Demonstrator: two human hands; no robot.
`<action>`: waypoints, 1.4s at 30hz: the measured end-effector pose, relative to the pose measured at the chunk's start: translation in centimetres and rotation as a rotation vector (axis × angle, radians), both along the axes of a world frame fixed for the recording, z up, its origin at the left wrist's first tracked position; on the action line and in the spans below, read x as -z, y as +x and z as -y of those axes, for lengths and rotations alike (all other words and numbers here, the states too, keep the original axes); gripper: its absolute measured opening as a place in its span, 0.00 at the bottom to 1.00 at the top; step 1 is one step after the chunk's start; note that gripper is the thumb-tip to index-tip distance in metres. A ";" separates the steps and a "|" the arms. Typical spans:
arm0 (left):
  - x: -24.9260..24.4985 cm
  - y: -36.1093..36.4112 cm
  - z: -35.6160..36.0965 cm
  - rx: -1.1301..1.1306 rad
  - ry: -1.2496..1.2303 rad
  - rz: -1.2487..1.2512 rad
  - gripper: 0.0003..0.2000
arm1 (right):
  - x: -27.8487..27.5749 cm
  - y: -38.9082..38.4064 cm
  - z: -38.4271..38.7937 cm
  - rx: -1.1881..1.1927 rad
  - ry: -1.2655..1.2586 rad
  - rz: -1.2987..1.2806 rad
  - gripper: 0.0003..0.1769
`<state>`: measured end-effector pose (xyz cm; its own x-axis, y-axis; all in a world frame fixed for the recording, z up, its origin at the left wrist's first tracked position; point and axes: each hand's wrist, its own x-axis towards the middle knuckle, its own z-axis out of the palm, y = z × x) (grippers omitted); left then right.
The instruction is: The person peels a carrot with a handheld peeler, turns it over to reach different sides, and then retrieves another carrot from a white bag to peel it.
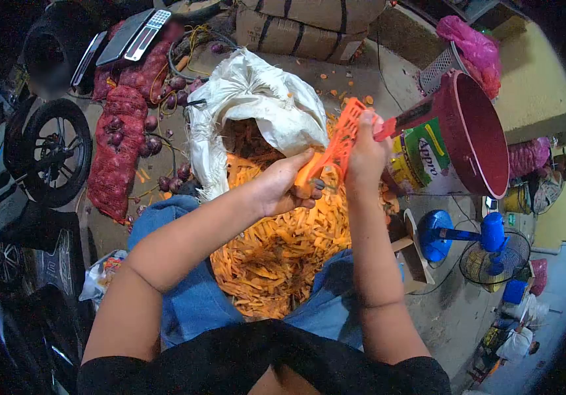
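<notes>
Just above the centre of the head view, the red slotted tool (341, 141) is seen with its long axis running from about seven o'clock to one o'clock, its far end pointing to one. The right hand (367, 158) is clenched round it. The left hand (278, 187) grasps a carrot piece (307, 176), which lies at the tool's seven-o'clock end and is aligned roughly along the same axis. Beneath both hands, toward six o'clock, spreads a heap of orange strips (276, 247). A white sack (207, 141) stands open at ten o'clock from the tool; a pink bucket (442, 108) bearing a green label (426, 153) is tilted at three o'clock.
</notes>
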<state>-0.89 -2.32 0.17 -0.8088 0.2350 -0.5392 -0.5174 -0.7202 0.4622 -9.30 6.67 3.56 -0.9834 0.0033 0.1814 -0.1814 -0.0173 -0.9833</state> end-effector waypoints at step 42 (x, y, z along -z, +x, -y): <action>-3.4 -0.7 3.8 -0.014 -1.484 -0.679 0.12 | 2.9 -0.8 -2.3 -0.633 0.917 -0.260 0.10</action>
